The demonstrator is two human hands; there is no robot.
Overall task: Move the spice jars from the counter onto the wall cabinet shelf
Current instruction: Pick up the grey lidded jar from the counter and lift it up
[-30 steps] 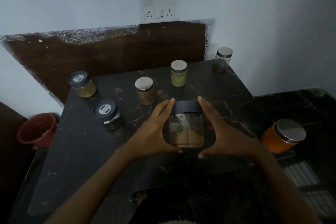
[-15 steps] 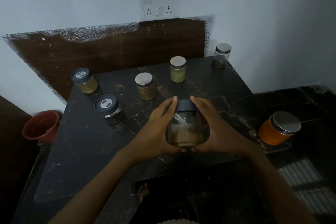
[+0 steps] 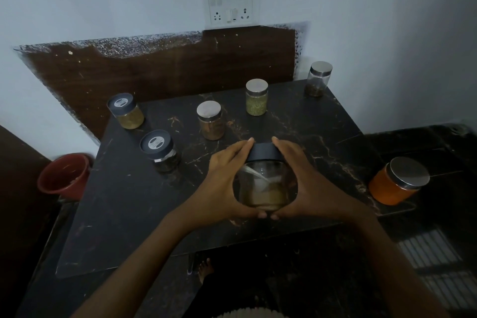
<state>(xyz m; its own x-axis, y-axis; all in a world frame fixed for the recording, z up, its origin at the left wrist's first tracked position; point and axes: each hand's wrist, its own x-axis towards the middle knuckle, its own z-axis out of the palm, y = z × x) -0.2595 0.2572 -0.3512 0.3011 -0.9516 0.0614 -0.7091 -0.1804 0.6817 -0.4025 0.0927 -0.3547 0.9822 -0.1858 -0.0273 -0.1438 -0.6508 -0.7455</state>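
Observation:
A large glass jar [image 3: 264, 183] with a dark lid and pale powder inside is clasped from both sides, my left hand [image 3: 222, 183] on its left wall and my right hand [image 3: 307, 183] on its right. It is near the front middle of the dark marble counter [image 3: 124, 214]. Behind it stand other spice jars: a dark-lidded jar with yellow contents [image 3: 126, 111], a dark-lidded jar [image 3: 161, 151], a steel-lidded brown jar [image 3: 211, 124], a steel-lidded green jar [image 3: 256, 97] and a steel-lidded jar [image 3: 318, 79] at the back right corner. No wall cabinet shelf is in view.
An orange jar with a steel lid [image 3: 397, 181] sits on a lower dark surface to the right. A red bucket [image 3: 64, 175] stands on the floor at the left. A socket panel [image 3: 231, 5] is on the wall above a brown backsplash [image 3: 154, 72].
Both hands have closed further round the jar, thumbs now meeting beneath it, and the jar has tilted with its lid leaning away. The view has shifted slightly downward.

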